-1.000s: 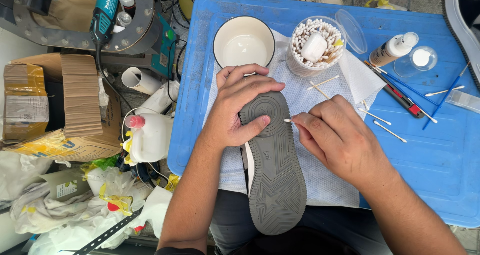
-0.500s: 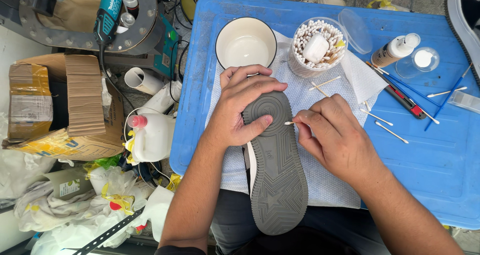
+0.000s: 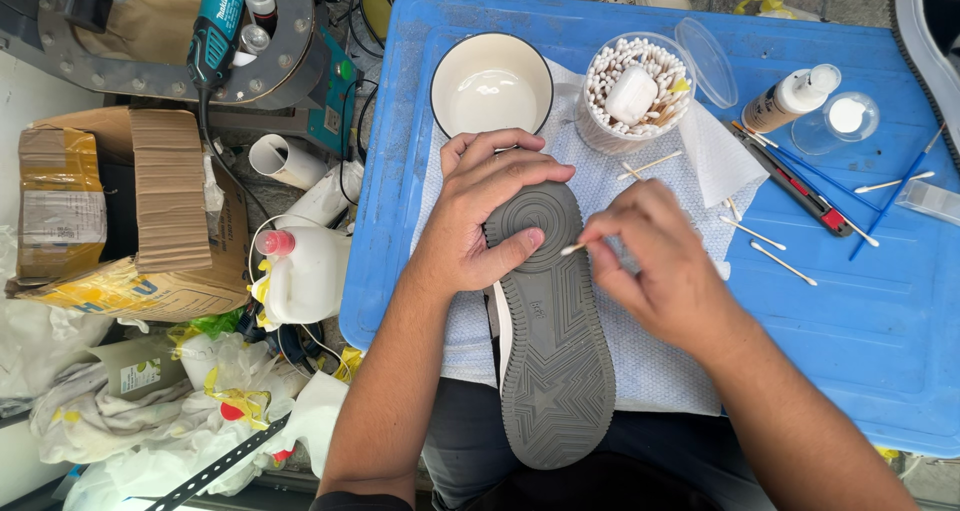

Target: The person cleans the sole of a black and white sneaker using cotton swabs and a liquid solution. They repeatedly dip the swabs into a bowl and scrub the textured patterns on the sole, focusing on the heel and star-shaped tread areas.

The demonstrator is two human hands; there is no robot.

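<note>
Sneaker (image 3: pixel 552 341) lies sole-up across the white textured cloth (image 3: pixel 660 356) on your blue counter (image 3: pixel 880 311), its toe end toward the bowl and its heel end hanging over the counter's near edge above your lap. Your left hand (image 3: pixel 485 216) clamps the toe end: fingers (image 3: pixel 505 156) curl over the far side of the grey sole and the thumb presses down on the tread. Your right hand (image 3: pixel 655 261) pinches a cotton swab (image 3: pixel 573 249) between thumb and fingertips, closed on its stick, with the swab's tip touching the right edge of the sole just beside your left thumb.

Beyond the toe stands an empty cream bowl (image 3: pixel 491 84) with a dark rim. Just right of it sits a clear tub of cotton swabs (image 3: pixel 635 96), its lid (image 3: pixel 707 61) lying beside it. Loose swabs (image 3: pixel 782 263) are scattered on the counter to the right, near a small squeeze bottle (image 3: pixel 790 99) lying tilted and a few blue-handled tools (image 3: pixel 890 201). Left of the counter, on the ground, stand a white jug with a red cap (image 3: pixel 305 271) and a cardboard box (image 3: pixel 130 211).
</note>
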